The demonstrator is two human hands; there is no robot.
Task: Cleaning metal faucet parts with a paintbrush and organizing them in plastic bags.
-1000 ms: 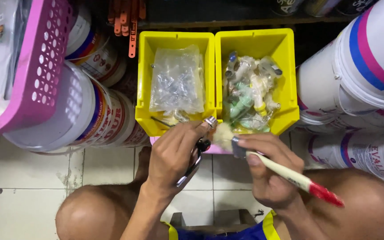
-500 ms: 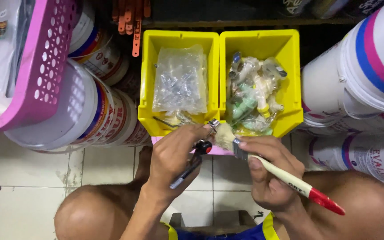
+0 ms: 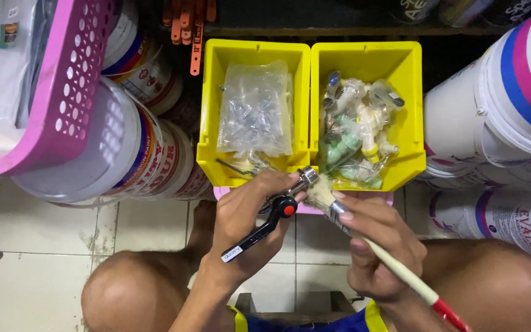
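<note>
Above the tiled floor, before two yellow bins [image 3: 364,58], the left hand [image 3: 244,224] grips a black-handled valve [image 3: 275,215], metal end up-right; the right hand [image 3: 376,246] pinches a paintbrush [image 3: 339,212], bristles touching that end.

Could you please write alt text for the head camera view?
Seen from above, the left hand holds a metal tap with a black lever while the right hand brushes it with a paintbrush, before two yellow bins of bagged fittings, among paint buckets.
</note>
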